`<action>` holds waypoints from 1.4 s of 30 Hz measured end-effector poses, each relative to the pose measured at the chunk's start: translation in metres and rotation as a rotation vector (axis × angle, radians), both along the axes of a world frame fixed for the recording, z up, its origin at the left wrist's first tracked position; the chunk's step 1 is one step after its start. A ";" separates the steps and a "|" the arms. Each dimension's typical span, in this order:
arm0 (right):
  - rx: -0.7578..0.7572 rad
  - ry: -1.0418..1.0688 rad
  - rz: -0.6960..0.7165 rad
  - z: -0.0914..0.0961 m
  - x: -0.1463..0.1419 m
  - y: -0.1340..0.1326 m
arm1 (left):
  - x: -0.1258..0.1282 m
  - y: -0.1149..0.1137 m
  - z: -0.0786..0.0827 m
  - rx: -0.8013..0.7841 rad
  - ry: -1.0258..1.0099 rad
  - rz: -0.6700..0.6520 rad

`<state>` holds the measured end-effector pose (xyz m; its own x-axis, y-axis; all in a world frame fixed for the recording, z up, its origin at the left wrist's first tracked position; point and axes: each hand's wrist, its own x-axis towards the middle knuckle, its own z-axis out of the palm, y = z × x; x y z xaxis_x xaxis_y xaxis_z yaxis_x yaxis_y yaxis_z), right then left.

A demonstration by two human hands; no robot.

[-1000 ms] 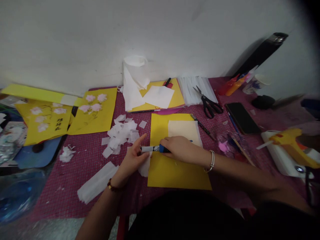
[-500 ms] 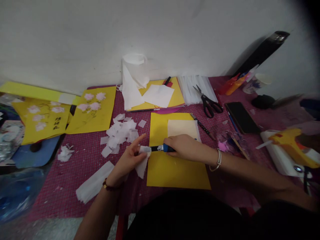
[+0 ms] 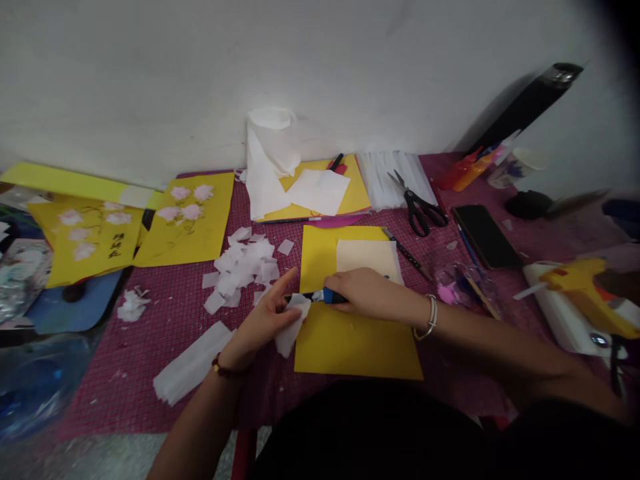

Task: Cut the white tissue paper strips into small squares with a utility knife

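Note:
My left hand [image 3: 265,323] pinches a strip of thin white paper [image 3: 287,337] between thumb and fingers, its index finger pointing up and away. My right hand [image 3: 357,290] is closed around blue-handled scissors [image 3: 330,295], whose dark blades point left and meet the upper end of the strip; the paper covers part of them. Under my right hand lies a yellow sheet [image 3: 350,343], with a cream paper piece [image 3: 367,255] on its upper right. Left of it is a heap of small white paper squares [image 3: 245,263], with a folded stack of white strips [image 3: 193,363] nearer me.
Yellow cards with pink paper flowers [image 3: 187,243] lie at left. Behind are a white paper roll [image 3: 273,147], black scissors [image 3: 420,207] and a craft knife [image 3: 407,253]. At right are a phone [image 3: 485,235] and a yellow glue gun [image 3: 585,287].
The scissors and the paper strip have come together, the blades now overlapping the strip's upper end. My left hand has shifted slightly right; my right hand has edged left.

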<state>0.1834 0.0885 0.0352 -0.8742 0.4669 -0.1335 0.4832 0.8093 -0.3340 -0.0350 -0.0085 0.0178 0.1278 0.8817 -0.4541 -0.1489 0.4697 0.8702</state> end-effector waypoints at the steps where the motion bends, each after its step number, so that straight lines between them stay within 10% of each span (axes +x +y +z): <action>1: 0.006 -0.008 -0.004 0.000 0.002 0.003 | -0.001 -0.001 0.000 -0.012 -0.014 -0.004; 21: -0.006 -0.001 -0.175 -0.013 0.018 0.008 | -0.050 0.014 0.001 0.060 -0.151 0.657; 33: 0.158 -0.074 -0.231 -0.017 0.016 0.009 | -0.028 0.007 0.004 0.204 -0.085 0.559; 42: 0.000 0.343 -0.032 -0.001 -0.040 0.001 | -0.016 0.006 -0.005 0.154 -0.114 0.441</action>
<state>0.1430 0.0896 0.0338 -0.8529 0.4951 0.1658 0.3684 0.7956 -0.4810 -0.0514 -0.0030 0.0129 -0.2323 0.9189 -0.3188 -0.4037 0.2071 0.8911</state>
